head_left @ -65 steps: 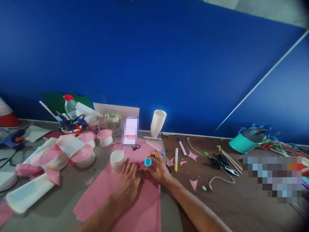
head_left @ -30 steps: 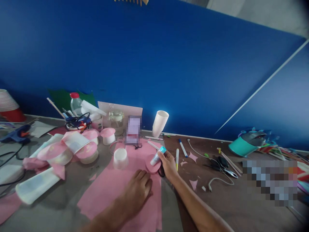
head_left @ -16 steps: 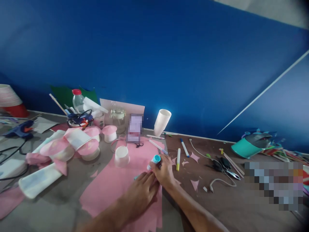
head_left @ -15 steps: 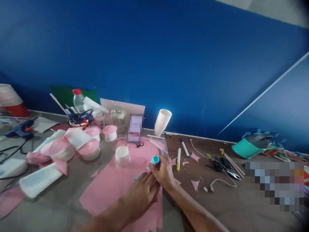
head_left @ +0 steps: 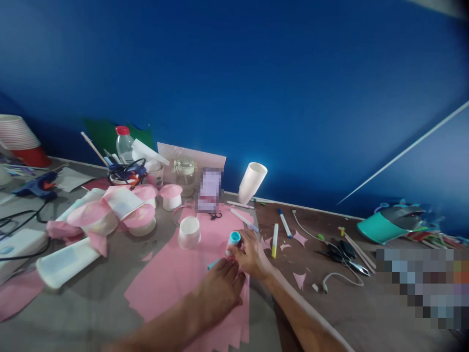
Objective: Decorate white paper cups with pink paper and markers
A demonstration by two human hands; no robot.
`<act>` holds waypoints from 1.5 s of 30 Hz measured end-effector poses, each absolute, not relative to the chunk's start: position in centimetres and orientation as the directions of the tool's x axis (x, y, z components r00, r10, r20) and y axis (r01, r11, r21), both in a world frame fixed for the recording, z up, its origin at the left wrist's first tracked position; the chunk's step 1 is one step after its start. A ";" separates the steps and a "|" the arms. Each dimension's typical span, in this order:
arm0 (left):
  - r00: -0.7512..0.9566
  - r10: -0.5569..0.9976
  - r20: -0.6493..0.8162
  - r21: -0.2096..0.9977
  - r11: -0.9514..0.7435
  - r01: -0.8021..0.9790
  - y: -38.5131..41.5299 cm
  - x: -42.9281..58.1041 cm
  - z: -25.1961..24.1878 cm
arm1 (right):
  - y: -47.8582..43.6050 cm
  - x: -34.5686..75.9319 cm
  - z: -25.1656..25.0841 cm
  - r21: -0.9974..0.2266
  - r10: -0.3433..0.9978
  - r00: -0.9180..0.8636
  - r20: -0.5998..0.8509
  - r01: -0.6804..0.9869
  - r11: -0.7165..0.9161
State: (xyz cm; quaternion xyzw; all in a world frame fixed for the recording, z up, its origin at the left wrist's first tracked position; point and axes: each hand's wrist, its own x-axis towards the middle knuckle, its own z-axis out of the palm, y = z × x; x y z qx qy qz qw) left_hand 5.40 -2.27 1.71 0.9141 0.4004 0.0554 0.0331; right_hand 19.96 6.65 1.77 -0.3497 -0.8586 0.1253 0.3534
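Note:
My right hand [head_left: 252, 255] is closed around a small whitish tube with a turquoise top [head_left: 234, 238], held upright over pink paper [head_left: 157, 283]. Close beside it, nearly touching, my left hand [head_left: 223, 283] has its fingers curled down. The tip of a turquoise pen-like stick [head_left: 213, 264] sticks out past the left fingers; the rest of it is hidden. A white paper cup [head_left: 189, 232] stands upside down on the pink paper, left of both hands. Pink scraps [head_left: 266, 242] and a yellow-capped marker [head_left: 274, 240] lie to the right of my right hand.
Pink-and-white cup pieces [head_left: 91, 217] pile up at left, near a glue gun [head_left: 36, 185]. A leaning stack of white cups [head_left: 252, 182] and a phone [head_left: 209, 190] stand by the blue wall. Scissors [head_left: 357, 266], a white cable [head_left: 342, 275] and a turquoise container [head_left: 381, 226] are at right.
The camera view has shifted slightly, so the table things sit a little further right. Both hands keep nearly the same pose, with the tube still in the right hand.

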 end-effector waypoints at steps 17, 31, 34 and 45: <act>0.659 0.742 0.126 0.080 -0.670 0.738 -2.6 5.0 1.7 | 7.1 21.4 3.1 -0.895 0.937 -0.068 0.342 0.282 0.347; 0.706 0.657 0.264 0.077 -0.744 0.663 -2.7 4.8 0.6 | 5.5 21.3 3.4 -0.532 0.647 -0.362 0.671 0.373 0.760; 0.734 0.633 0.246 0.042 -0.764 0.644 -2.6 4.7 0.8 | 5.3 21.2 3.8 -0.505 0.610 -0.364 0.703 0.348 0.790; 0.725 0.583 0.367 -0.016 -0.775 0.632 -2.4 4.8 0.6 | 6.0 20.4 2.1 -0.472 0.643 -0.498 0.582 0.437 0.766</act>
